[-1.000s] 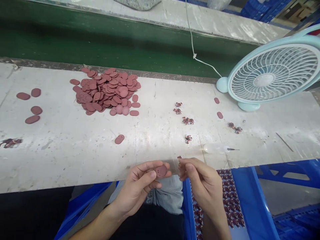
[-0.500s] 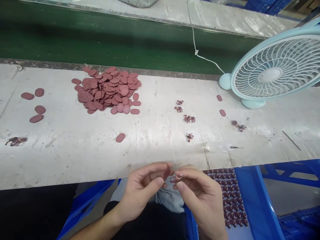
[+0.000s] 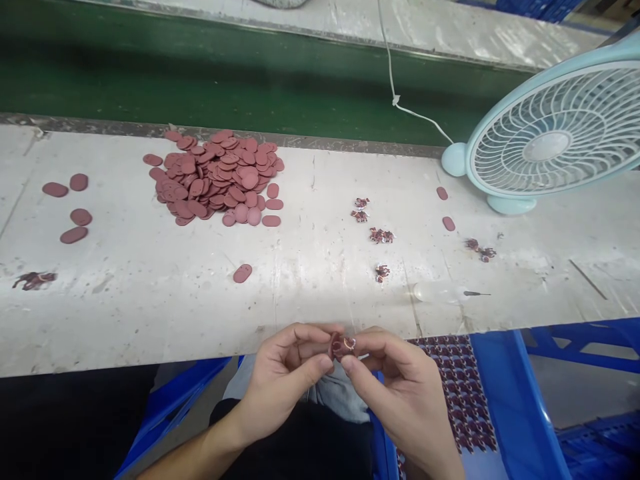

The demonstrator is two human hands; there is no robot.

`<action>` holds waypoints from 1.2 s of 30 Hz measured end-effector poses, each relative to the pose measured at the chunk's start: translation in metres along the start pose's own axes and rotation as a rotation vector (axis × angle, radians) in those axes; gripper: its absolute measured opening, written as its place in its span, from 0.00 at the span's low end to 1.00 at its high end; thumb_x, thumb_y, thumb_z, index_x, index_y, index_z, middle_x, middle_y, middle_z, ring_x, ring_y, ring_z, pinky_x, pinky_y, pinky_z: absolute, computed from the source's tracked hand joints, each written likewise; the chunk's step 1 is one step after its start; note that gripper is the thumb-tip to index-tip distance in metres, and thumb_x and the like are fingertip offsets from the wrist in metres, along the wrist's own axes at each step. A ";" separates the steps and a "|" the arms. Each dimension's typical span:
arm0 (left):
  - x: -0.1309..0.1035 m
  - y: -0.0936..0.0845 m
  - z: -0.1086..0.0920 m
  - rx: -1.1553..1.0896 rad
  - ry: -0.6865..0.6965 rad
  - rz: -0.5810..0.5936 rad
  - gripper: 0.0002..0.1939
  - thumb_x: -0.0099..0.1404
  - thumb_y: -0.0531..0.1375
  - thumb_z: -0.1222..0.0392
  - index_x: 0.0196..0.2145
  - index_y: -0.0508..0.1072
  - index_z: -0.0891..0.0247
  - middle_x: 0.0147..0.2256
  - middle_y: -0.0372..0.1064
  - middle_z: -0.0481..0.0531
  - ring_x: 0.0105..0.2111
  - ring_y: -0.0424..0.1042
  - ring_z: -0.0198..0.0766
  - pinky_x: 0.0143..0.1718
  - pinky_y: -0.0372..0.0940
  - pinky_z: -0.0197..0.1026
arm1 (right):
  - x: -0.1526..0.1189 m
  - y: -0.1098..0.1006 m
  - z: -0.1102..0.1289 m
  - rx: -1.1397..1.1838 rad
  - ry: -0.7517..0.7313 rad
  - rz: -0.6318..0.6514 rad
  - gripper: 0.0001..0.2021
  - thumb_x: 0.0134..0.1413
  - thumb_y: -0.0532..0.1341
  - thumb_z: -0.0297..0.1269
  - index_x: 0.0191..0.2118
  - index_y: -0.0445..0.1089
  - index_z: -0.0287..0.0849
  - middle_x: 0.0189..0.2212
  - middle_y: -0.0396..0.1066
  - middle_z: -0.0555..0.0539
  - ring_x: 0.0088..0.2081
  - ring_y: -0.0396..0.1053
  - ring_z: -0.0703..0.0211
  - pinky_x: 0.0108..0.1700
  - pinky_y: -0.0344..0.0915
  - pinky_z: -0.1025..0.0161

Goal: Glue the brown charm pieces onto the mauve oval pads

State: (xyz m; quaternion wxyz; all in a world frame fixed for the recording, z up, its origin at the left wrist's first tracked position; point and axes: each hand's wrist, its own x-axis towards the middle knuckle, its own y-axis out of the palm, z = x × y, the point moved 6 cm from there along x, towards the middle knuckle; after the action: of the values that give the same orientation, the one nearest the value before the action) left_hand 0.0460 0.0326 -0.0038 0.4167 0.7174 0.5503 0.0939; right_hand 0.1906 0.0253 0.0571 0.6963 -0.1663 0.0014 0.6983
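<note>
My left hand (image 3: 280,383) pinches a reddish-brown oval disc (image 3: 332,345) on edge between thumb and fingers. Thumb and forefinger of my right hand (image 3: 403,383) are closed on a small dark-red and white figurine (image 3: 349,345). The figurine meets the face of the disc, just off the table's front edge; the exact contact is partly hidden by my fingers. Several similar figurines (image 3: 381,235) lie on the table beyond my right hand. A single oval disc (image 3: 243,273) rests beyond my left hand.
Behind sits a large pile of oval discs (image 3: 220,177). A light-blue fan (image 3: 547,147) stands at the right, near a clear dropper bottle (image 3: 435,293) with a dark tip. Below the table edge, a blue crate (image 3: 520,400) holds rows of figurines (image 3: 463,393).
My right hand has moved slightly left, bringing the figurine from apart to against the disc. My left hand stays nearly in place. The view has shifted a little.
</note>
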 end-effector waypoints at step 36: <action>-0.004 0.006 -0.001 0.079 0.004 -0.071 0.04 0.63 0.67 0.64 0.30 0.82 0.62 0.47 0.80 0.57 0.47 0.79 0.46 0.49 0.74 0.42 | -0.001 -0.006 0.002 0.097 -0.038 0.067 0.10 0.57 0.68 0.28 0.42 0.78 0.50 0.39 0.79 0.48 0.40 0.77 0.56 0.44 0.77 0.59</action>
State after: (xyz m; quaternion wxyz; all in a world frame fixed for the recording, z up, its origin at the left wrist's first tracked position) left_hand 0.0479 0.0293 0.0026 0.3900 0.7131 0.5796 0.0589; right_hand 0.1961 0.0246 0.0604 0.6797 -0.1189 0.0276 0.7233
